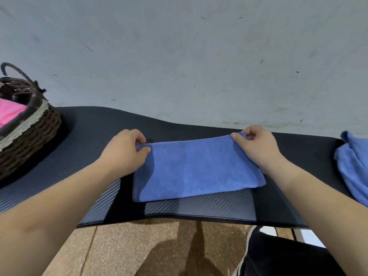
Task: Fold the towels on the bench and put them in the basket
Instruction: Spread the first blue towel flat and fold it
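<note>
- The blue towel (pixel 197 168) is lying flat between the 2 hands on the bench (pixel 89 132), folded into a rectangle, with its folded edge nearest the wrists.
- The left hand (pixel 127 152) is pinching the far left corner, thumb on top and fingers curled behind. The right hand (pixel 256 146) is pinching the far right corner likewise.
- The cloth is looking soft, light and limp, so it is likely sagging wherever unsupported. Both corners, or the folded edge, are looking like the surest holds.
- The basket (pixel 29 124) is sitting well out beyond the left hand, with a pink towel (pixel 10 114) inside.
- A second blue towel (pixel 354 166) is lying crumpled beyond the right hand.
</note>
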